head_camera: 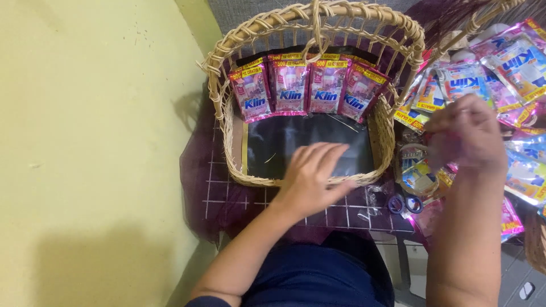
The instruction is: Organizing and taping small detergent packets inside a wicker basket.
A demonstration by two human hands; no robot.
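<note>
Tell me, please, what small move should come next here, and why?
Probably the right hand lifts one sachet from the loose pile toward the wicker basket. Four pink sachets already stand along its back wall; the dark floor in front lies bare.

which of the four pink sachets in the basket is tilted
The rightmost sachet in the row of four, by the right wall of the basket. It leans sideways, while the other three stand straight.

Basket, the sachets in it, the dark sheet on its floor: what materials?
Basket: woven wicker or rattan by its tan plaited strands, matt. Sachets: thin plastic film, glossy, pink, with crimped edges. Dark sheet: black, faint sheen, likely plastic or coated paper; cannot tell which.
</note>
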